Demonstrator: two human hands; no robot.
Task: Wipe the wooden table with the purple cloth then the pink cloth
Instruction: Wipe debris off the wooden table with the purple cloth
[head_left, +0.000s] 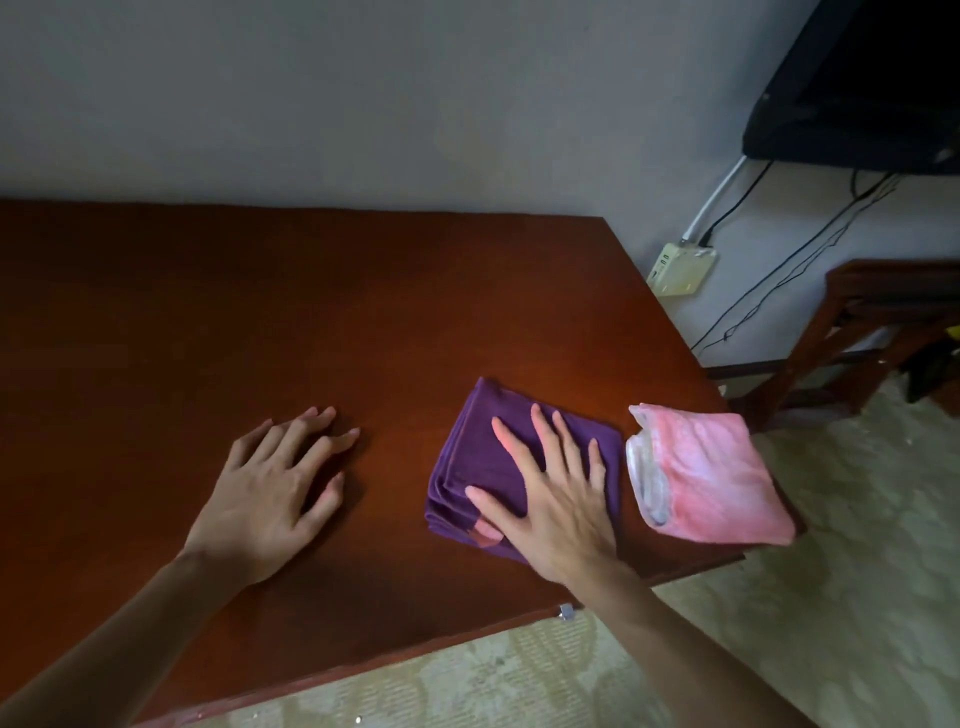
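your right hand (550, 499) lies flat with fingers spread on the folded purple cloth (478, 457), near the right end of the wooden table (260, 312). your left hand (275, 493) rests on bare wood, fingers loosely bent. the folded pink cloth (711, 478) sits just beside the purple one, at the table's right edge.

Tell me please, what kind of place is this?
Probably a room in a home: a wooden table against a plain wall, patterned flooring, and a wall-mounted screen with hanging cables.

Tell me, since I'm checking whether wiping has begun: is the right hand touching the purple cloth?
Touching. The head view shows the right hand lying flat, fingers spread, directly on the folded purple cloth.
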